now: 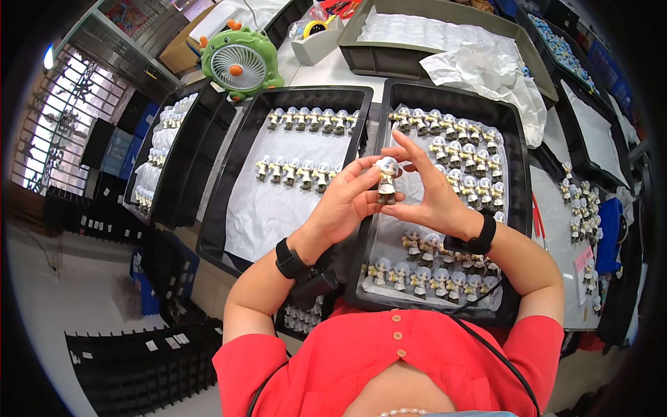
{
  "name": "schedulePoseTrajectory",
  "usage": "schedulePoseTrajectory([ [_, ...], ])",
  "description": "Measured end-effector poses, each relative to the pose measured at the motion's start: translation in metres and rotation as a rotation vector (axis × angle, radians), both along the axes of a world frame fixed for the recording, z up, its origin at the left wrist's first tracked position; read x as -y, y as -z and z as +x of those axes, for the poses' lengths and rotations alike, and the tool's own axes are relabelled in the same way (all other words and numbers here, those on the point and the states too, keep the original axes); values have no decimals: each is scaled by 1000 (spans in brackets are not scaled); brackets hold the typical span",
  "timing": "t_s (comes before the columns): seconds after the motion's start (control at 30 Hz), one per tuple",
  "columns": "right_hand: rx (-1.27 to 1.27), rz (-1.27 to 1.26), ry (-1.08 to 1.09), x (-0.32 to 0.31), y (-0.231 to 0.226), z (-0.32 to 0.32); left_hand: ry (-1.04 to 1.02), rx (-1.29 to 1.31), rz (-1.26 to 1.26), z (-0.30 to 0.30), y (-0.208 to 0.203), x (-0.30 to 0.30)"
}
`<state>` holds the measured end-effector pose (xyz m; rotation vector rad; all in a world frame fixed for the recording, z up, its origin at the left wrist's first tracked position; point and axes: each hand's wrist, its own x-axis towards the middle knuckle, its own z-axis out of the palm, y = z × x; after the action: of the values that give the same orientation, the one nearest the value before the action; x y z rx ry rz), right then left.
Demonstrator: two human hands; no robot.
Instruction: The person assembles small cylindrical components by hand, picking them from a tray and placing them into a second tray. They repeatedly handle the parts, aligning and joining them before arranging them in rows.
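Observation:
A small figurine (388, 182) with pale hair, a white outfit and dark feet stands upright between my hands, above the gap between two trays. My left hand (342, 198) is closed on it, thumb at its head side and a fingertip by its feet. Around its other side curves my right hand (441, 198), fingers spread apart, the thumb close to the feet; whether it touches is hard to see. Below, the right black tray (514, 208) holds several rows of like figurines on white paper. In the left black tray (221, 201) two rows lie on a white sheet (260, 222).
A green cartoon-shaped fan (240, 66) stands behind the left tray. Further back, crumpled white paper (486, 83) hangs over an olive bin (389, 66). Another black tray (198, 160) leans at the left. Loose figurines (583, 208) and red-handled tweezers (538, 215) lie at right.

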<state>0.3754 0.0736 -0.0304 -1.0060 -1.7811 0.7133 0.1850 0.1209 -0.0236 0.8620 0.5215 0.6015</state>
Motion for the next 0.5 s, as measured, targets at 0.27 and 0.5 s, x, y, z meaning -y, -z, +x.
schedulePoseTrajectory([
  [0.27,-8,196,49,1,0,-2,-13,103,-3,2,-3,6],
  [0.5,81,433,-18,-1,2,-4,-40,88,33,4,8,8],
])
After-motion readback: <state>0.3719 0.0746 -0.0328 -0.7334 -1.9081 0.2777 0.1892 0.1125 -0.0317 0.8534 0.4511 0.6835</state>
